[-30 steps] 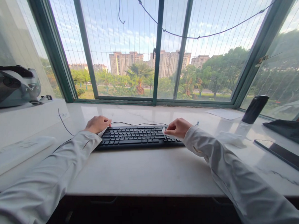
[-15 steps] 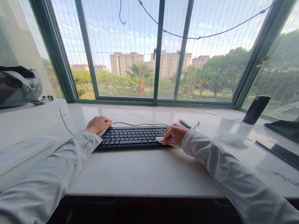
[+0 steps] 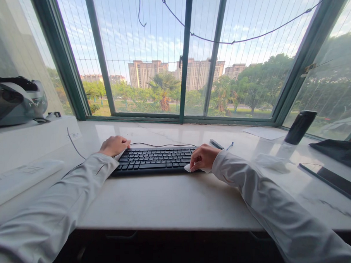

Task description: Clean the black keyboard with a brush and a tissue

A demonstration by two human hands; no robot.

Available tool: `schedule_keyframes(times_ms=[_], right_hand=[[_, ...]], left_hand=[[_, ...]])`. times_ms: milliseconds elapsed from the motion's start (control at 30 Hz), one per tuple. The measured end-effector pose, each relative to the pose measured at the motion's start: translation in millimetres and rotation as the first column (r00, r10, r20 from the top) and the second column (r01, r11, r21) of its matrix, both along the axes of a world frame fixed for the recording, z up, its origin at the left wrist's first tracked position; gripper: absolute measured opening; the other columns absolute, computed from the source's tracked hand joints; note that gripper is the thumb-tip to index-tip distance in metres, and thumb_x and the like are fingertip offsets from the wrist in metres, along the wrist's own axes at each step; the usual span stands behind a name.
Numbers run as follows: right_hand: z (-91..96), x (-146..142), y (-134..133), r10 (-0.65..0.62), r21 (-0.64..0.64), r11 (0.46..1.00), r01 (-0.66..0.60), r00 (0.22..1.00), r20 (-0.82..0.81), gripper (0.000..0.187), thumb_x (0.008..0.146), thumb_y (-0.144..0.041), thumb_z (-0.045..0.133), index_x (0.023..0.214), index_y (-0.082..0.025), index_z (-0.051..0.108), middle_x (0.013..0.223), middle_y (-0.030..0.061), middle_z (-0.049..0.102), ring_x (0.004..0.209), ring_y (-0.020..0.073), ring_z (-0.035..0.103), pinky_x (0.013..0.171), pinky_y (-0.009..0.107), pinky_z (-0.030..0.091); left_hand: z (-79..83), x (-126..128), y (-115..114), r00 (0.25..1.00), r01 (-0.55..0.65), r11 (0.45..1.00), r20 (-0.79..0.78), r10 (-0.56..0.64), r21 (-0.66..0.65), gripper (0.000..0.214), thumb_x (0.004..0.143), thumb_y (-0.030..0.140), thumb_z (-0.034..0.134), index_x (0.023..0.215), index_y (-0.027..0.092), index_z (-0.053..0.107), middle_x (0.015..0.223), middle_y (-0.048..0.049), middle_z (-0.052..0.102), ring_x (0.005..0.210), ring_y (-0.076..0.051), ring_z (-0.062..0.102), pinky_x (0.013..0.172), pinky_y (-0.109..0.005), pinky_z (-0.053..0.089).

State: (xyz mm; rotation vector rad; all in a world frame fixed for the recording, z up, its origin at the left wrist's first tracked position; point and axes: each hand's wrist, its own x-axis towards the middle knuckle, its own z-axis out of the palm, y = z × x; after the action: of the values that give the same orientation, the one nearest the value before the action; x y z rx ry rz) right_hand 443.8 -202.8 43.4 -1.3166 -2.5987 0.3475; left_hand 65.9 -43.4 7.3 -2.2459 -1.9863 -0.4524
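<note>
Pale stone desk [image 3: 172, 201] is running along a big bay window here, and two white sleeves are reaching in from the bottom of the view.

The right hand [image 3: 204, 156] is sitting at the near right end of the keyboard [image 3: 155, 160]. Its fingers are curling in and pinching a small white wipe [image 3: 188, 168], which is pressing against the keyboard's front right corner, right where it meets the desk. The left hand [image 3: 115, 145] is lying over the far left corner of the keyboard with knuckles up and fingers folded under. I can't tell whether it's actually gripping the edge or just resting there.

The keyboard is lying flat near the middle of the desk, and its cable [image 3: 164, 145] is trailing along behind it.

Off to the left, a long white strip [image 3: 23, 179] is lying by a white box [image 3: 27, 142] with a helmet [image 3: 14, 99] on top. To the right, a dark slab [image 3: 334, 182] is lying flat. A pen [image 3: 216, 144] is just behind the right hand. Farther back, a sheet of paper [image 3: 264, 134] is lying near a black cup [image 3: 300, 127].

Beyond all that, the green-framed window [image 3: 186, 57] is showing trees, apartment blocks and blue sky.
</note>
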Motion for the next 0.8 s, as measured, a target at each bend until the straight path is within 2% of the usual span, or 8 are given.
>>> schedule_keyframes(times_ms=[167, 367, 433, 500, 600, 667, 800], right_hand=[[5.8, 18, 3, -0.043, -0.130, 0.990, 0.054, 0.995, 0.086, 0.025, 0.063, -0.043, 0.073, 0.076, -0.022, 0.077, 0.063, -0.0008, 0.067, 0.059, 0.0113, 0.056, 0.058, 0.022, 0.039], [9.7, 44, 10, -0.171, -0.270, 0.940, 0.208, 0.973, 0.155, 0.030, 0.056, -0.047, 0.077, 0.073, -0.023, 0.077, 0.066, -0.0002, 0.070, 0.063, 0.0132, 0.059, 0.059, 0.022, 0.041], [10.4, 47, 10, -0.176, -0.299, 0.930, 0.212, 0.974, 0.144, 0.033, 0.056, -0.049, 0.076, 0.074, -0.021, 0.077, 0.067, 0.0004, 0.070, 0.063, 0.0131, 0.059, 0.059, 0.022, 0.040], [10.3, 44, 10, -0.169, -0.262, 0.947, 0.186, 0.982, 0.086, 0.036, 0.060, -0.051, 0.073, 0.077, -0.019, 0.077, 0.066, 0.0007, 0.069, 0.062, 0.0123, 0.057, 0.058, 0.022, 0.039], [6.8, 30, 7, -0.187, -0.062, 0.981, 0.185, 0.982, -0.022, 0.036, 0.068, -0.051, 0.067, 0.082, -0.019, 0.076, 0.063, 0.0000, 0.065, 0.060, 0.0108, 0.054, 0.057, 0.023, 0.037], [2.3, 19, 7, -0.214, 0.024, 0.976, 0.215, 0.976, -0.043, 0.032, 0.071, -0.047, 0.066, 0.082, -0.019, 0.075, 0.063, -0.0002, 0.064, 0.059, 0.0102, 0.053, 0.058, 0.022, 0.037], [-5.9, 14, 13, -0.212, -0.054, 0.976, 0.211, 0.977, -0.027, 0.030, 0.068, -0.045, 0.069, 0.080, -0.018, 0.074, 0.061, -0.0010, 0.062, 0.058, 0.0096, 0.053, 0.056, 0.021, 0.036]], left_hand=[[-0.3, -1, 1, 1.000, 0.009, 1.000, -0.007, -0.009, -0.005, 0.048, 0.077, 0.057, 0.036, 0.079, 0.030, 0.076, 0.084, -0.0044, 0.071, 0.082, -0.026, 0.062, 0.066, -0.029, 0.041], [-1.5, -2, 3, 1.000, 0.017, 1.000, 0.000, -0.017, 0.000, 0.048, 0.076, 0.057, 0.037, 0.079, 0.030, 0.076, 0.086, -0.0045, 0.071, 0.083, -0.026, 0.062, 0.067, -0.028, 0.041], [-1.9, -3, 3, 1.000, 0.013, 1.000, 0.006, -0.013, 0.001, 0.048, 0.075, 0.058, 0.038, 0.079, 0.029, 0.076, 0.086, -0.0048, 0.071, 0.083, -0.026, 0.062, 0.068, -0.028, 0.041], [-2.1, -3, 3, 1.000, 0.011, 1.000, 0.007, -0.011, 0.001, 0.048, 0.075, 0.058, 0.038, 0.079, 0.029, 0.076, 0.085, -0.0050, 0.071, 0.082, -0.026, 0.062, 0.068, -0.028, 0.041], [-1.8, -2, 3, 1.000, 0.011, 1.000, 0.003, -0.011, -0.001, 0.048, 0.076, 0.058, 0.037, 0.079, 0.029, 0.076, 0.085, -0.0053, 0.071, 0.082, -0.026, 0.062, 0.066, -0.028, 0.041], [-1.3, -2, 2, 1.000, 0.010, 1.000, 0.003, -0.010, 0.000, 0.048, 0.076, 0.057, 0.037, 0.079, 0.029, 0.076, 0.084, -0.0054, 0.071, 0.082, -0.026, 0.062, 0.066, -0.028, 0.041], [-0.3, -1, 1, 1.000, 0.018, 1.000, 0.006, -0.018, 0.000, 0.047, 0.076, 0.057, 0.038, 0.079, 0.029, 0.076, 0.085, -0.0050, 0.071, 0.082, -0.025, 0.062, 0.067, -0.028, 0.042]])
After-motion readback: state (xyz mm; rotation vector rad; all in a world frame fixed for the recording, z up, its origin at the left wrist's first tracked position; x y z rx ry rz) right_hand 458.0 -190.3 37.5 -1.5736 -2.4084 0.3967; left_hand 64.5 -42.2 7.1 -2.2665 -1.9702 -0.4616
